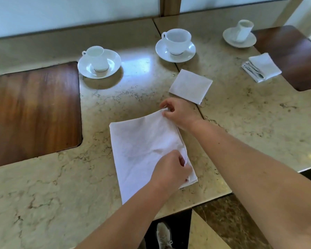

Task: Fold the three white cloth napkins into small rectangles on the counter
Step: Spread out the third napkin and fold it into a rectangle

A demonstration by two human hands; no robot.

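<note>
My left hand (171,169) pinches the near right edge of the large napkin (142,150), fingers curled onto the cloth. My right hand (180,112) pinches the far right corner of the same napkin, thumb and fingers closed on the hem.

Large napkin: white, lightly creased, lying as a long rectangle on the surface (52,194) directly in front of me. The right edge shows doubled layers, slightly bunched between my two hands. The left edge lies flat.

Napkin count: three.
1. The large napkin, in hand.
2. One folded square napkin (190,86), flat on the surface just beyond my right hand, apart from it.
3. One folded napkin (261,67) at far right, layered edges visible on its left side, lying partly over the right wooden inlay (294,56).

Cup count: three white cups, each on its own white saucer, set along the far side of the surface: left cup (97,58), centre cup (177,40), right cup (243,29).

Inlay count: two dark wooden panels set into the marble-patterned surface, the second being the left wooden inlay (34,114).

One shoe (163,236) shows on the floor below the surface edge.
</note>
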